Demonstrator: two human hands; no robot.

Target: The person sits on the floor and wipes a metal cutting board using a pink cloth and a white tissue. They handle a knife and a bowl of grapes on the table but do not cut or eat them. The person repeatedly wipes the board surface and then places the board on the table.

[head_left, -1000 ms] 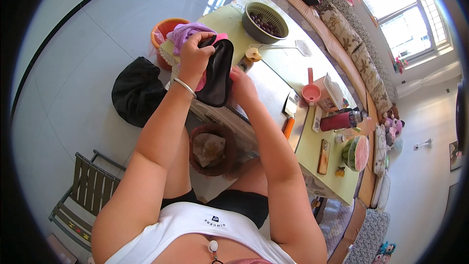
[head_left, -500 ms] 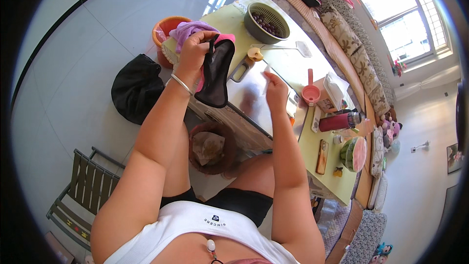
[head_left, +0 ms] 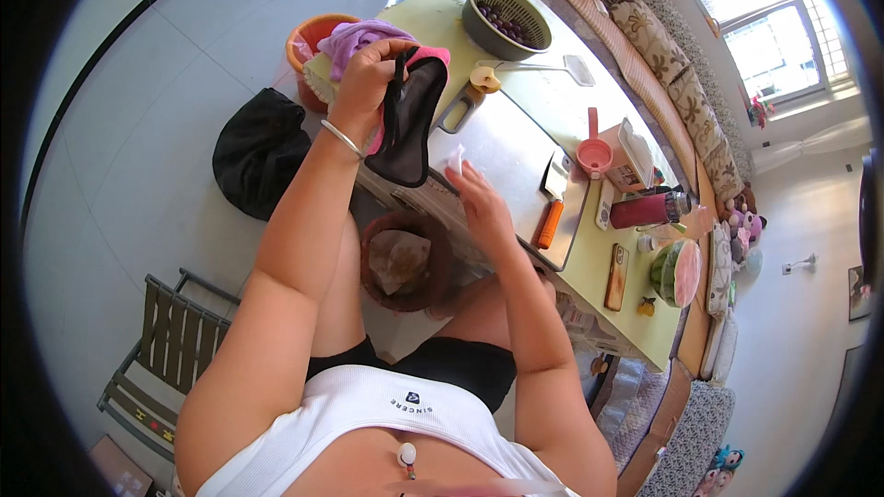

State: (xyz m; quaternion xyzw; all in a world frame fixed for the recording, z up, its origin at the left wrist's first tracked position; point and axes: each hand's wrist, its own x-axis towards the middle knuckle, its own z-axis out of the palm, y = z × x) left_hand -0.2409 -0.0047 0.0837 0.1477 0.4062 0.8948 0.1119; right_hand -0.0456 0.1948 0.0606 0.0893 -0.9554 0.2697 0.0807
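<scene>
Held up over the table's left edge is a black mesh piece with dark edging and pink parts [head_left: 410,129]. My left hand [head_left: 366,83] is closed around its upper end, and the rest hangs down. Close to its lower right side, my right hand [head_left: 483,207] pinches a small crumpled white tissue [head_left: 456,159], with the other fingers loosely bent. Mesh and tissue appear apart. Beneath my right hand lies a shiny metal cutting board [head_left: 511,152] with a handle slot. On it rests a knife with an orange handle [head_left: 550,224]. A cut pear [head_left: 484,80] sits at the board's far end.
Behind the board stands a green colander [head_left: 497,14] of dark round fruit. To the right are a pink scoop [head_left: 595,156], a tissue box [head_left: 631,161], a bottle [head_left: 640,210], a phone [head_left: 615,278] and cut watermelon [head_left: 677,271]. A lined bin [head_left: 401,262] stands below the table edge.
My right hand has moved left and nearer with the tissue, toward the mesh piece, uncovering the orange-handled knife. My left hand keeps its hold with little movement. The view has shifted slightly.
</scene>
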